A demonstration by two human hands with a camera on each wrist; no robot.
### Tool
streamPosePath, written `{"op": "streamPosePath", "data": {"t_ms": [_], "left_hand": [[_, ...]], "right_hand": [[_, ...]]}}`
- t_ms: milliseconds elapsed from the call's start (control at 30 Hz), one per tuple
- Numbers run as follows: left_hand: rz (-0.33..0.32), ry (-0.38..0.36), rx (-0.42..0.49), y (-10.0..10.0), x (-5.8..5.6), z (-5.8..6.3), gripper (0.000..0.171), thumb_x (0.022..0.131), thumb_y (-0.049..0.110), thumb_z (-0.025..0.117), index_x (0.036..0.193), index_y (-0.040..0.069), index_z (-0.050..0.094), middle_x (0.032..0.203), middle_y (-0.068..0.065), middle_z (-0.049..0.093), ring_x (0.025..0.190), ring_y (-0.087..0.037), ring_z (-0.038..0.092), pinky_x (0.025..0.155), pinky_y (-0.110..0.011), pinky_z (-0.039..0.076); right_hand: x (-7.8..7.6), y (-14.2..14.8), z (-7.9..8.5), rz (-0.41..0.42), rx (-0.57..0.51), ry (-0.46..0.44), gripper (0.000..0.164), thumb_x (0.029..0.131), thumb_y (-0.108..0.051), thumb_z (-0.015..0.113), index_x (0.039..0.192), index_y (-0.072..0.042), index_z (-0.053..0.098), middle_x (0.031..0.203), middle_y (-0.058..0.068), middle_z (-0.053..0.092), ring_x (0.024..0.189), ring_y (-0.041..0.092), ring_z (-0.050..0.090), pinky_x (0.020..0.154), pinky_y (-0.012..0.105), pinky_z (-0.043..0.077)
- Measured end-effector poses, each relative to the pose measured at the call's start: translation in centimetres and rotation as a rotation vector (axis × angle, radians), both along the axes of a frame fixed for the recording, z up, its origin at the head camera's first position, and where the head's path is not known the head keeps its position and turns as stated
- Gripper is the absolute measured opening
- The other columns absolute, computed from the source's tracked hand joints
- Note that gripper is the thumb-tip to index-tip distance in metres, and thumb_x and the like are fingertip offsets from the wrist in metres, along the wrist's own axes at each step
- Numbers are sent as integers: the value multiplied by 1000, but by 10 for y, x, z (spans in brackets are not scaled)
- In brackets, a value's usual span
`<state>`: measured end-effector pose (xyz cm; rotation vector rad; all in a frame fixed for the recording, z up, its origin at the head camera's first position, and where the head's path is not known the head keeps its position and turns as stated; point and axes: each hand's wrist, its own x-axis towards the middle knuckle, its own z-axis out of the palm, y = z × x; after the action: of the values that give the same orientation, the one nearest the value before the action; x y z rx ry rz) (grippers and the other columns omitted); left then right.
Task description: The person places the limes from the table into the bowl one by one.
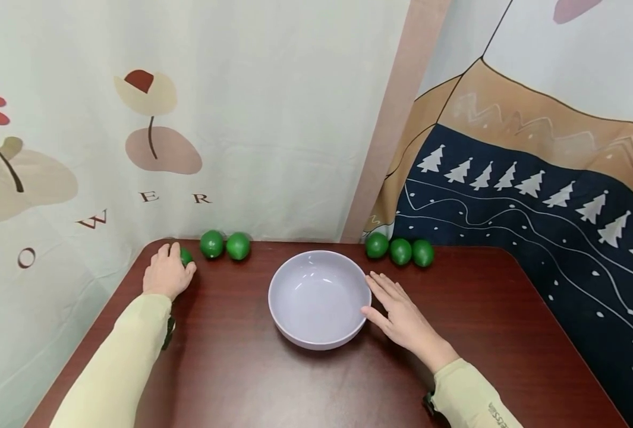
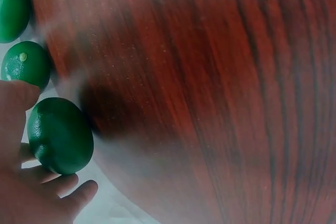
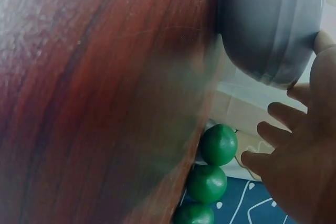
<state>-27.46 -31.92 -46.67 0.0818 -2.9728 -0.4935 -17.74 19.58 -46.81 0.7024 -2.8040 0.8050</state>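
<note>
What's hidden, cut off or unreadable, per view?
Head: most of the leftmost lime, behind the left hand.
Head: sleeve lettering, too small to read.
Left wrist: topmost lime, cut by the left edge.
Right wrist: inside of the bowl, hidden by its wall; lowest lime, cut by the bottom edge.

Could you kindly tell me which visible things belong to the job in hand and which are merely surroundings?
Likely involved:
green lime at the left hand
lilac bowl at the right hand
five other limes

Just surroundings:
table
printed backdrop
</note>
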Motion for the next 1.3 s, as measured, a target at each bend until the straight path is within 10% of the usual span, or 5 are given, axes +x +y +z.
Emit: {"op": "streamPosePath", "data": {"t_ms": [833, 1300], "left_hand": [[-84, 75, 9, -17, 11, 14, 68, 84, 21, 82, 132, -17, 51, 129, -42, 48, 114, -60, 47, 92, -71, 45], [-122, -44, 69, -14, 3, 17, 73, 78, 25, 85, 133, -12, 54, 125, -39, 52, 111, -54, 49, 94, -65, 43]], "right_hand": [[0, -5, 2, 20, 15, -21, 70, 100, -34, 68, 157, -4, 42, 162, 20, 39, 151, 43, 34, 122, 62, 25], [-1, -3, -2, 18, 14, 23, 67, 99, -29, 69, 156, -1, 44, 160, 23, 42, 148, 46, 36, 120, 64, 26]]}}
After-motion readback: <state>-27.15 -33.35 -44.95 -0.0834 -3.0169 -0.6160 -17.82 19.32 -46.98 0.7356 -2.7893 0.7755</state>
